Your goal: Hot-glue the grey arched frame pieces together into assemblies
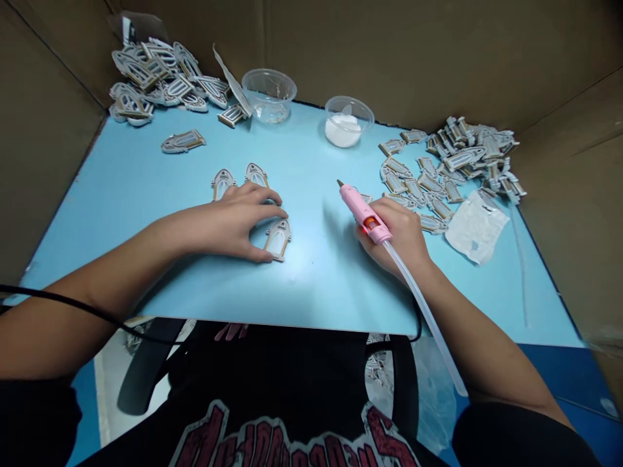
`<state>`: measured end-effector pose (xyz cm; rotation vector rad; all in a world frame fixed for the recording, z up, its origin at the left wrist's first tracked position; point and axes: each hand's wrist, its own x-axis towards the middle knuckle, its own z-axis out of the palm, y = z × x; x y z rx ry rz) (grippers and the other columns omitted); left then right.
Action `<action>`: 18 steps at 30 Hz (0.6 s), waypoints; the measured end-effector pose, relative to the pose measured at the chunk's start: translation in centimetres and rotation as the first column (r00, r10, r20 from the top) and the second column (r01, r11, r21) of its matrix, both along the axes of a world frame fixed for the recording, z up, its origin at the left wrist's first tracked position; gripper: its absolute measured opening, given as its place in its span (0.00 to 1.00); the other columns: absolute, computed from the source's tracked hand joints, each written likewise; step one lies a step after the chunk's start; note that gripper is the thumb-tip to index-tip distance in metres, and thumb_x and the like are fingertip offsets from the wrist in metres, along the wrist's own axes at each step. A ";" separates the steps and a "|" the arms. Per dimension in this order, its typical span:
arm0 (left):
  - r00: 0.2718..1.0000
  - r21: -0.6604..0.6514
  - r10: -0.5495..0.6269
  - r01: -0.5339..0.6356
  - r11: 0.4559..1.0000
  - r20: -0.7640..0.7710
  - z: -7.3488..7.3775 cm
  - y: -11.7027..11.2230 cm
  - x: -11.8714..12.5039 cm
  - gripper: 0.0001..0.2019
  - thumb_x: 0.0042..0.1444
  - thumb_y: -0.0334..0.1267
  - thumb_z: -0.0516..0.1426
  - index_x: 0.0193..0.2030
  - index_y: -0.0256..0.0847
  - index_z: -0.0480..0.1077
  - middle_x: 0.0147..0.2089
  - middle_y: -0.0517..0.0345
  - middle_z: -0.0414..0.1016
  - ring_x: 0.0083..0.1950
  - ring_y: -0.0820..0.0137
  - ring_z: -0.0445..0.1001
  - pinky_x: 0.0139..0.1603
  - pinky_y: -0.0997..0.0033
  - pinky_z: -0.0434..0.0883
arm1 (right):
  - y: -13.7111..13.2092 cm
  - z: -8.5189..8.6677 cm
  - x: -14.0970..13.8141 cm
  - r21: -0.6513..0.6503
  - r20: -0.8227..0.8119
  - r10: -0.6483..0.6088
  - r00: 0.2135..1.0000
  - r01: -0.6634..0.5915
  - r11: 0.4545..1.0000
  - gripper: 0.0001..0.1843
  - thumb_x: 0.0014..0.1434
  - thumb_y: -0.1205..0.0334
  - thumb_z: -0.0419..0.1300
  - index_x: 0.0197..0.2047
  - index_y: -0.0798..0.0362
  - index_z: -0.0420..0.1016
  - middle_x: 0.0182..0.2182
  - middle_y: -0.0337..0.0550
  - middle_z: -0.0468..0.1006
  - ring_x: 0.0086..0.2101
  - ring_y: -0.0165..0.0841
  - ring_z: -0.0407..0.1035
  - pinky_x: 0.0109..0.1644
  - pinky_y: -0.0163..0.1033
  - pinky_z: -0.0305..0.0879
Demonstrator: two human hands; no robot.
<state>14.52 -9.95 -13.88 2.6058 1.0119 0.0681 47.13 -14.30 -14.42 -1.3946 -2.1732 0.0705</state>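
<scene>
Cardboard wall (53, 155): brown, plain, flat sheets enclosing a pale blue tabletop (111, 220) with a smooth, faintly glossy surface. Black cord (73, 301): thin, rubbery, lying over the left forearm.

Heap of arched window pieces (146, 81): layered grey and tan card, at 10 o'clock. Loose arched piece (183, 141): flat, just below the heap.

Left grip (228, 220): bare, open, palm down, fingers curved around a third arched piece (278, 239) and touching its edge. Two further arched pieces (223, 183) (256, 174) lie just beyond the fingers.

Clear plastic tub (268, 95): round, thin-walled, at 12 o'clock. Second tub (348, 121): same kind, holding a white lump.

Right grip (394, 233): closed firmly around a pink glue gun (363, 211), metal nozzle toward 11 o'clock; clear glue stick (423, 311), long and rod-shaped, runs back past the tabletop edge.

Heap of narrow pieces (472, 155): grey and tan, at 2 o'clock. Crumpled plastic bag (476, 227): translucent, at 3 o'clock.
</scene>
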 end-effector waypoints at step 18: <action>0.994 -0.073 -0.013 0.021 0.997 0.106 -0.5 0.4 1.7 0.33 0.50 0.62 0.67 0.58 0.47 0.69 0.62 0.49 0.74 0.66 0.48 0.68 0.63 0.52 0.63 | 0.0 0.2 0.2 -0.001 -0.006 0.023 1.000 -0.023 1.000 0.06 0.54 0.64 0.59 0.29 0.47 0.64 0.27 0.42 0.74 0.30 0.39 0.69 0.34 0.42 0.62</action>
